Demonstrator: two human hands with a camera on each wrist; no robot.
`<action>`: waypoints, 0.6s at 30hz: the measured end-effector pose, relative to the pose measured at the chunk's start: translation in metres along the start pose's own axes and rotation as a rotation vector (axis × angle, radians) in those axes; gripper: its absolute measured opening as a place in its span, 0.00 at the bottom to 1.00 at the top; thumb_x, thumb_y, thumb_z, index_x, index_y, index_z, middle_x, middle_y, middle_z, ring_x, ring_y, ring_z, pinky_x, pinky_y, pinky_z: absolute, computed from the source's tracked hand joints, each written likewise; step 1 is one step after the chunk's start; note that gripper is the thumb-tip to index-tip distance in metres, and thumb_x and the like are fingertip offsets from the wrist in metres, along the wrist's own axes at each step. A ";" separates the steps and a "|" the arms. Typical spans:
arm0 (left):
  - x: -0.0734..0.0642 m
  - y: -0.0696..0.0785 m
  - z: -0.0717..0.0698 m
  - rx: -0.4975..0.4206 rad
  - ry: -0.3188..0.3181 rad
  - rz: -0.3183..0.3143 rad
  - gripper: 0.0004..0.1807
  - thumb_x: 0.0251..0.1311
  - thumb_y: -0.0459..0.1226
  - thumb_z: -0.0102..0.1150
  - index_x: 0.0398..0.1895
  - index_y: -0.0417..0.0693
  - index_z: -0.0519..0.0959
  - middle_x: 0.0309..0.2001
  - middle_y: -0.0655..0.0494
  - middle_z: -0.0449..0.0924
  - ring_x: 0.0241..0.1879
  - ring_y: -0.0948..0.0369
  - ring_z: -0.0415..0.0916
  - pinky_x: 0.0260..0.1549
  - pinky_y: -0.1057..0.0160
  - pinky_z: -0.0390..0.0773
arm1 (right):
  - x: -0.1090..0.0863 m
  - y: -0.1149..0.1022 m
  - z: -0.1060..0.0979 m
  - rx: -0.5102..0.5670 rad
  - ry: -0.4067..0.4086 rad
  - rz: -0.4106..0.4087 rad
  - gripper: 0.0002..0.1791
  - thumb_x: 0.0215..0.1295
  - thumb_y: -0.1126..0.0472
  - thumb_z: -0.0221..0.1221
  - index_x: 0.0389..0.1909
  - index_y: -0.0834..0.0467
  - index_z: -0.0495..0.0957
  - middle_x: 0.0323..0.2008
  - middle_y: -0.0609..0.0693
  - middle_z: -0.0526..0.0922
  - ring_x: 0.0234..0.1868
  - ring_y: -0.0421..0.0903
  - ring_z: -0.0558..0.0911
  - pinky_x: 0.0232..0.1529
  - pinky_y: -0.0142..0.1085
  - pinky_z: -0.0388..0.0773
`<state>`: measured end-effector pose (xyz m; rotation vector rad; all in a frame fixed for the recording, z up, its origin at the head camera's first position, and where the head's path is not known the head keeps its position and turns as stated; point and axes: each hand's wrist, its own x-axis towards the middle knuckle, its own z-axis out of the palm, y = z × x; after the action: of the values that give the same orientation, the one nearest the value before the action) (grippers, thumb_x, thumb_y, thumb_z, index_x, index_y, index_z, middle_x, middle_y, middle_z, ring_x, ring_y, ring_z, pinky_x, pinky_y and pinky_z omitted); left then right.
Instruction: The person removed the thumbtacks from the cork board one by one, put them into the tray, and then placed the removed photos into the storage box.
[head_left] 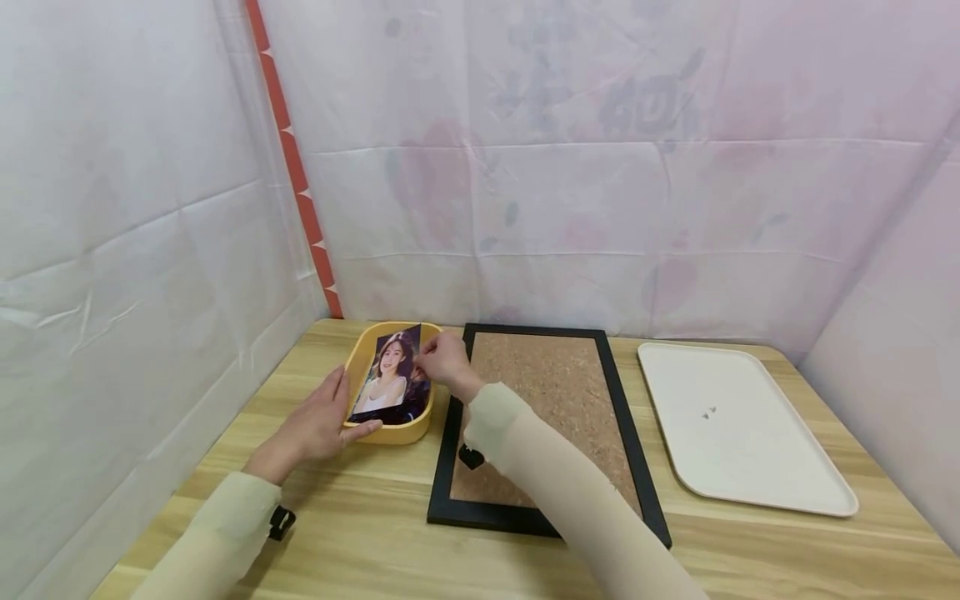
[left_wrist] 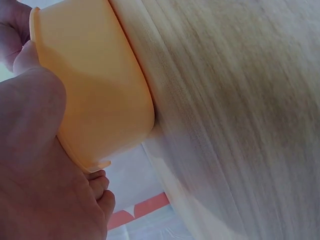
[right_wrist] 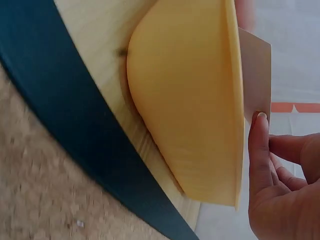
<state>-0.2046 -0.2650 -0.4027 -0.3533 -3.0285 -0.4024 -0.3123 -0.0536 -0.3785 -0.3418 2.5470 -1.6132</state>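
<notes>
A yellow plastic box [head_left: 408, 433] with rounded corners stands on the table at the left. My left hand [head_left: 315, 421] holds its near left corner, the thumb along the front rim and the fingers along the left side. In the left wrist view the thumb [left_wrist: 37, 95] lies over the rim of the box. My right hand [head_left: 446, 360] pinches the right edge of a photo card [head_left: 386, 375] showing a person in a white top. The card is tilted up out of the box, above darker cards [head_left: 405, 408] inside. In the right wrist view the card's plain back [right_wrist: 256, 70] rises past the rim.
Right of the box lies a cork board [head_left: 540, 375] in a black frame [head_left: 633, 442], my right forearm crossing over it. A white tray [head_left: 750, 433] with small dark marks lies farther right. White sheeting [head_left: 570, 192] hangs behind the wooden table [head_left: 360, 525] and along both sides.
</notes>
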 end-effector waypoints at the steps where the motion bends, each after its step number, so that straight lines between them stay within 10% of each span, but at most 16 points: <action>1: 0.000 0.000 0.000 0.008 -0.003 -0.001 0.63 0.66 0.66 0.56 0.76 0.19 0.45 0.76 0.21 0.44 0.74 0.30 0.51 0.70 0.36 0.60 | 0.000 0.000 0.003 -0.021 0.004 -0.005 0.06 0.67 0.71 0.63 0.29 0.65 0.84 0.21 0.55 0.86 0.29 0.54 0.90 0.27 0.33 0.84; 11: -0.001 -0.001 0.000 0.034 -0.006 0.013 0.60 0.68 0.64 0.55 0.74 0.17 0.47 0.76 0.20 0.45 0.74 0.30 0.50 0.71 0.37 0.58 | 0.001 0.001 0.021 -0.232 0.013 -0.070 0.26 0.70 0.68 0.62 0.10 0.56 0.69 0.08 0.44 0.74 0.11 0.38 0.75 0.13 0.28 0.64; 18: 0.003 -0.004 0.004 0.009 0.017 0.033 0.62 0.66 0.66 0.54 0.75 0.18 0.45 0.76 0.21 0.45 0.74 0.30 0.51 0.70 0.36 0.59 | 0.000 -0.001 0.023 -0.351 0.044 -0.105 0.21 0.69 0.66 0.63 0.13 0.59 0.76 0.09 0.44 0.73 0.13 0.40 0.75 0.16 0.29 0.69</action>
<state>-0.2087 -0.2670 -0.4077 -0.3968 -3.0030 -0.3880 -0.3076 -0.0737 -0.3877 -0.4811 2.8893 -1.2064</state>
